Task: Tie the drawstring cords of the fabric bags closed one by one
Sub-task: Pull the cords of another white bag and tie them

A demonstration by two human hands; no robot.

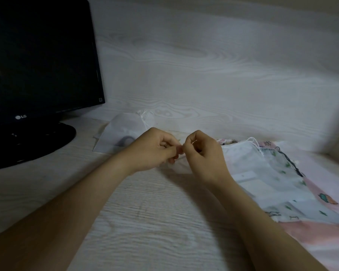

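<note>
1. Left hand [157, 147] and right hand [202, 151] meet fingertip to fingertip just above the middle of a pale wood-grain worktop [155, 222], with both bare forearms reaching in from the bottom edge.
2. Both hands have curled fingers. Each pinches with thumb and forefinger a thin white drawstring cord [194, 142], which is so fine that only a faint pale line shows inside the right hand.
3. Just below the hands lies a sheer white fabric bag [176, 168], flat on the worktop and partly hidden by the fingers.
4. Behind the left hand lies a second white bag [123, 132], its gathered neck [143, 117] pointing away from the person. A dark ring-like shape [126, 140] shows dimly through its cloth.
5. To the right of the right hand is a loose pile of bags [262, 173], the top ones white and printed with small green shapes. White cord loops [255, 144] stick up at the far end of the pile.
6. A pink printed cloth [321, 192] lies under the pile and reaches the right edge of the view.
7. At the far left stands a black LG monitor [37, 55], its screen dark, on a round black base [37, 141].
8. A pale wood-grain wall panel [204, 65] rises behind the worktop.
</note>
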